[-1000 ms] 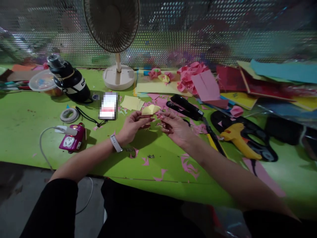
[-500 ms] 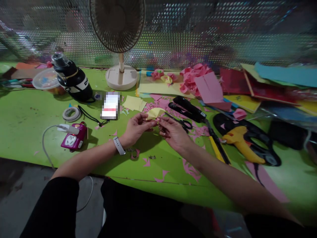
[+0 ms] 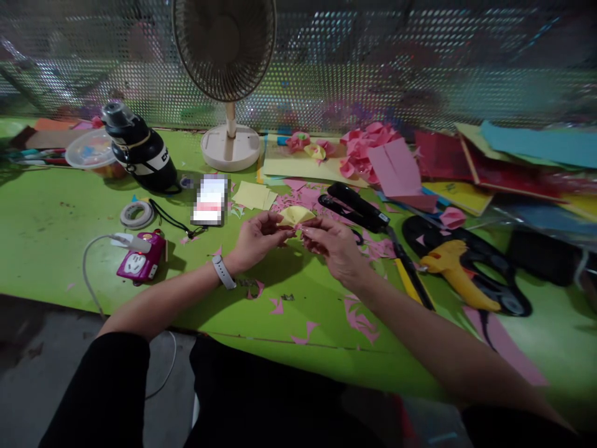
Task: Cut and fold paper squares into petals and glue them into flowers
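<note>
Both my hands meet over the green table [image 3: 56,230], pinching a small folded yellow paper piece [image 3: 296,214]. My left hand [image 3: 257,239], with a white wristband, grips its left side with closed fingers. From the right, my right hand [image 3: 332,246] closes its fingertips on the same piece. A stack of yellow paper squares [image 3: 252,195] lies just behind my hands. Pink paper scraps [image 3: 357,317] are scattered on the table around and in front of them.
A fan [image 3: 227,74] stands at the back, a black bottle [image 3: 140,155] and tape roll [image 3: 136,214] to the left, a pink power strip [image 3: 140,264] nearer. A black stapler [image 3: 357,205], yellow glue gun [image 3: 454,274], pink paper flowers [image 3: 364,143] and coloured sheets [image 3: 513,162] lie right.
The yellow paper has been turned and reshaped slightly between my fingers; both hands stay together in nearly the same spot. The view has shifted a little.
</note>
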